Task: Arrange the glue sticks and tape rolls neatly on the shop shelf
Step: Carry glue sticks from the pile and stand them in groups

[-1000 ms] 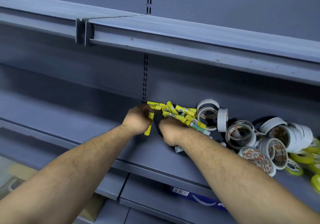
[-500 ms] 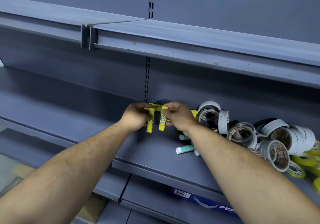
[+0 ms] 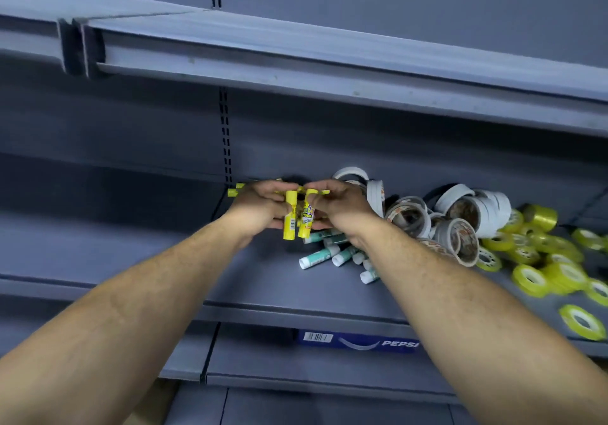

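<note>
Two hands: the left hand (image 3: 260,205) and right hand (image 3: 342,209) were held close together above the shelf (image 3: 263,280), knuckles up, with both forearms reaching in from below.
Left hand grip: its fingers were curled round a plain yellow glue stick (image 3: 290,215), which was held upright.
Right hand grip: its fingers and thumb pinched a labelled yellow glue stick (image 3: 306,217), upright and just beside the first.
Crosswise yellow sticks (image 3: 235,191): they lay level across the tops of both hands, one end poking out to the left. Which hand gripped them could not be told.
Teal-and-white glue sticks (image 3: 317,257): a loose heap on the shelf, directly under the right wrist.
White tape rolls (image 3: 460,237): jumbled to the right of the hands, some on edge and some flat.
Yellow tape rolls (image 3: 539,280): scattered further right, near the shelf's front edge.
Upper shelf (image 3: 329,72): a grey shelf overhead.
Blue box (image 3: 358,342): on the level below, printed PEPSI.
</note>
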Tool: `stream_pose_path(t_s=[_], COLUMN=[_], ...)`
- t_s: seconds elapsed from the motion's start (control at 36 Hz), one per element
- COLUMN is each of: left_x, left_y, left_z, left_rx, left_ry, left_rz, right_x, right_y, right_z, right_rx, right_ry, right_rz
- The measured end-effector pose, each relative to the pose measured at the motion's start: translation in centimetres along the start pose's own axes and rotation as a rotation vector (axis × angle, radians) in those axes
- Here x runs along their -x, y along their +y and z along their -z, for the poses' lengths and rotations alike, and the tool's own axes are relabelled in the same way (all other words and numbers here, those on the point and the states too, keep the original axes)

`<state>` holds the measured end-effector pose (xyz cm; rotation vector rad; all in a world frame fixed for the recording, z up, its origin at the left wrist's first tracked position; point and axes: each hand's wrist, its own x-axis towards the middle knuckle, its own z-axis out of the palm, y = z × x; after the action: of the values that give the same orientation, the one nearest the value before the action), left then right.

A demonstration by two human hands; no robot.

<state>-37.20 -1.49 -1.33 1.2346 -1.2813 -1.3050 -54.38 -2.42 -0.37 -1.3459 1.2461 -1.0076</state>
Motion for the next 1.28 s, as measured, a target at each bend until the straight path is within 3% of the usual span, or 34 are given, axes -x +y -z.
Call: stream_pose_path(t_s=[0.19, 0.44, 0.89, 1.28], left_x=[0.0, 3.3, 13.8, 18.8], left_y=[1.6, 4.5, 5.9, 3.6], left_z=[-6.1, -19.9, -55.8, -84.4], left_rx=[-0.051, -0.074, -0.077, -0.068], left_ry=[-0.113, -0.320, -0.579, -0.916], left_rz=[-0.027, -0.082, -0.192, -0.158], right_x=[4.1, 12.2, 37.9, 53.1], right_y=[-0.7, -0.3, 4.8, 11.8], right_z=[6.0, 17.6, 47.1, 66.6], right_rx=[-0.024, 0.071, 0.050, -0.066], right_ry=[0.154, 0.339, 0.767, 1.137], right_rz=[-0.010, 0.020, -0.014, -0.068])
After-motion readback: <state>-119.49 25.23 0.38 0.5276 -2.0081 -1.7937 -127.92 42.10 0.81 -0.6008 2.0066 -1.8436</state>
